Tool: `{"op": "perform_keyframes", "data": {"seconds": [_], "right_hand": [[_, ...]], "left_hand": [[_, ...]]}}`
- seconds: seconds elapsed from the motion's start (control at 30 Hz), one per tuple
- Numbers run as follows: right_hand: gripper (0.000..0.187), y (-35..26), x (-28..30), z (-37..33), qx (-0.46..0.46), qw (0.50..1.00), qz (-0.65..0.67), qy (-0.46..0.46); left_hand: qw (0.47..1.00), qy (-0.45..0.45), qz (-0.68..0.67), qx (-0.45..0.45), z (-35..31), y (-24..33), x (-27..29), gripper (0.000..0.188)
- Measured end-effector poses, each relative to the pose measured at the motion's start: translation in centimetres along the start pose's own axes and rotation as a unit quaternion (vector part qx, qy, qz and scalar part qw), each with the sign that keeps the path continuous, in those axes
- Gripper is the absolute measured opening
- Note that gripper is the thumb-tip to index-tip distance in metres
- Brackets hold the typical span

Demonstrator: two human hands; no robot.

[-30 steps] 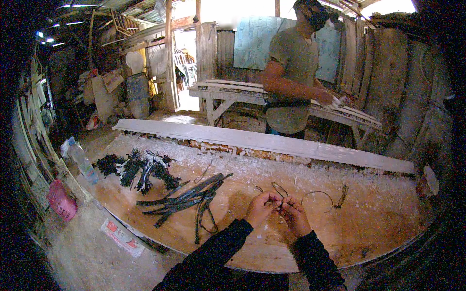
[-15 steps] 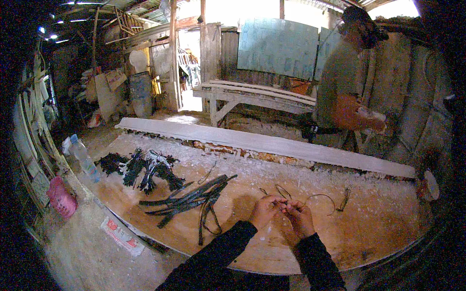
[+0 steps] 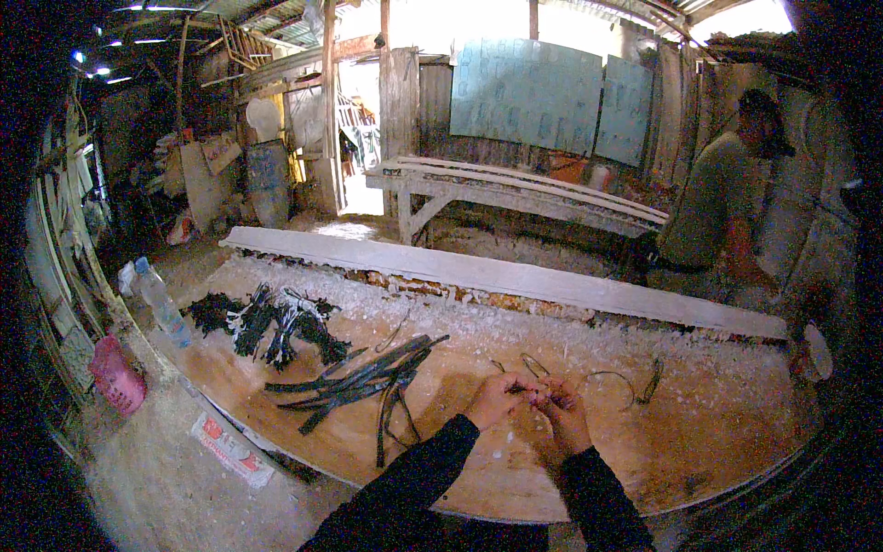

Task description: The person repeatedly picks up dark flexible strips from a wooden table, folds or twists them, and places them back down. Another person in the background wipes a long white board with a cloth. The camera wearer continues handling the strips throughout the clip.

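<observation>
Over the wooden tabletop, my left hand (image 3: 498, 400) and my right hand (image 3: 565, 414) meet fingertip to fingertip in a pinch. Between them is a thin dark strand (image 3: 534, 365), looping up behind the fingers; whether it is cord or wire I cannot tell. To the right of my hands, another curved thin strand (image 3: 613, 373) leads toward a small dark twisted bundle (image 3: 654, 381). On the left lies a loose pile of flat black strips (image 3: 354, 386). Behind it sit several tied bunches of black and whitish strands (image 3: 280, 322).
A long whitish board (image 3: 497, 281) runs along the table's far edge. At left stand a clear plastic bottle (image 3: 158, 299) and a pink basket (image 3: 118, 373). Beyond is a wooden bench (image 3: 441, 179). Another person (image 3: 713, 198) bends over at the far right.
The other person has moved right and bent lower. My hands stay nearly in place, fingers still pinched together, with only a slight shift.
</observation>
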State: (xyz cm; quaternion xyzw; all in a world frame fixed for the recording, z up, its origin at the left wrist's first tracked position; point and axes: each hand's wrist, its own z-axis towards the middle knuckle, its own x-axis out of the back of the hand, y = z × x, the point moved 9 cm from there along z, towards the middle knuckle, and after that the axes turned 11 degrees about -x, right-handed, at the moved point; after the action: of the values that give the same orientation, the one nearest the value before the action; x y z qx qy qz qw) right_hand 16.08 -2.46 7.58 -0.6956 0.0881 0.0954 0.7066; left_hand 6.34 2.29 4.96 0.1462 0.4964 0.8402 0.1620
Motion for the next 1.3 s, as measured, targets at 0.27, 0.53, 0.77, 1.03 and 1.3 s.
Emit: {"op": "perform_keyframes", "data": {"seconds": [0.27,0.53,0.77,1.03,1.3], "right_hand": [[0.010,1.1,0.7,0.8,0.019,0.998,-0.037,-0.047],[0.008,1.8,1.4,1.2,-0.025,0.997,-0.065,-0.022],[0.013,1.2,1.4,0.8,0.001,1.000,-0.001,-0.008],[0.016,0.0,-0.5,-0.4,0.017,0.996,-0.082,-0.034],[0.010,-0.7,1.7,0.3,0.015,0.996,-0.075,0.037]], "left_hand": [[0.999,0.011,-0.029,-0.006,0.3,-3.0,0.3,0.004],[0.997,0.060,-0.054,-0.019,0.4,-2.4,0.7,0.004],[0.995,0.085,-0.001,-0.045,0.3,-1.1,2.2,0.005],[0.991,0.107,-0.075,-0.001,0.1,-0.2,2.7,0.009],[0.958,-0.003,-0.286,-0.019,1.5,-0.9,-0.7,0.040]]}}
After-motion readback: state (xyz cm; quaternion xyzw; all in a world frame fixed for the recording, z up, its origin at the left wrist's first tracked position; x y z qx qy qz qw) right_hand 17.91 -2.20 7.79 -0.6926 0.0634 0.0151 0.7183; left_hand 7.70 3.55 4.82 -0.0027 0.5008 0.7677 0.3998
